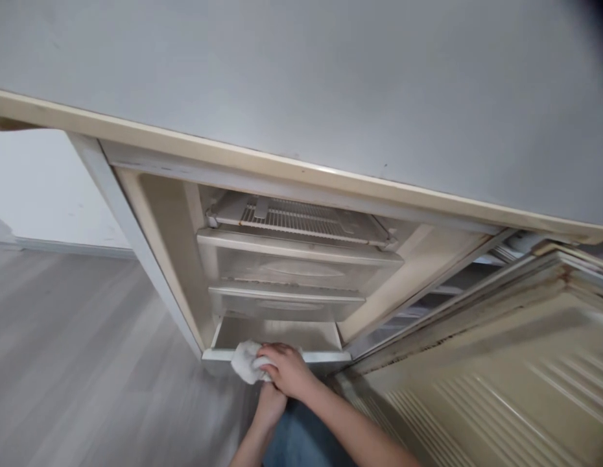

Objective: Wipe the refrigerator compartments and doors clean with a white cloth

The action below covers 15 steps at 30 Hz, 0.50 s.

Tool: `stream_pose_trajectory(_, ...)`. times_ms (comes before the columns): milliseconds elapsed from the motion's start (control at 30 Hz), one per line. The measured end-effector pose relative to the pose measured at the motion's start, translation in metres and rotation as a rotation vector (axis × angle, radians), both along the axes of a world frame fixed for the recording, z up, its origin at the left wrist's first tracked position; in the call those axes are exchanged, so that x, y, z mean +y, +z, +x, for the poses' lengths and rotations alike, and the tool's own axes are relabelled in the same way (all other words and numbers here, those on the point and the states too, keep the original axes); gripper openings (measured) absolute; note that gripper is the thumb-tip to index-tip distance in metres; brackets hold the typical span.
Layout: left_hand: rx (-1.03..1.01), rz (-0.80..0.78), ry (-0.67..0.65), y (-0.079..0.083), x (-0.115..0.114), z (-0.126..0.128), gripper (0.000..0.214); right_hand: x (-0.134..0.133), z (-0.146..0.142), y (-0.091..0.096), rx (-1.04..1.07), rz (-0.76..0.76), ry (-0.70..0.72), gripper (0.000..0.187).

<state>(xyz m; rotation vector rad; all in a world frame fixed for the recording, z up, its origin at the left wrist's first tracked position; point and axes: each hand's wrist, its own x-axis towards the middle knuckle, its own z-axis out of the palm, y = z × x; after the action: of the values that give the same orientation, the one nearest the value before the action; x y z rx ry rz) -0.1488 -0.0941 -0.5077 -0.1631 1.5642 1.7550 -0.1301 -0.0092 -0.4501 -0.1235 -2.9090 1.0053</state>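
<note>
Below me, the bottom drawer (325, 356) of an open upright freezer is pulled partway out. My right hand (286, 368) is closed on a white cloth (246, 362), which lies over the drawer's front edge, left of its middle. Just under it is my left hand (273, 399), close to the drawer front. The right hand and the cloth cover its fingers, so its grip is hidden.
Above are two pushed-in drawers (301, 269) and a wire shelf (301, 217). The freezer's cream door (500, 383) stands open on the right, with dark stains along its seal. Its top (301, 84) juts out above. Grey wood-look floor (111, 363) lies left, beside a white wall (53, 188).
</note>
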Motion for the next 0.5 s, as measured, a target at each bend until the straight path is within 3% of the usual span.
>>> stream_pose_trajectory(133,0.018,-0.013,-0.142,0.014,-0.006,-0.006,0.026,0.029,0.045,-0.004,0.008,-0.004,-0.153,0.023)
stream_pose_trajectory(267,-0.005,-0.087,-0.141,0.022,-0.013,-0.016,0.015,0.053,0.081,-0.006,-0.008,0.016,-0.299,0.028)
stream_pose_trajectory(500,0.047,-0.115,-0.208,0.029,-0.016,-0.019,0.023,0.074,0.111,0.009,-0.227,0.15,-0.55,0.042)
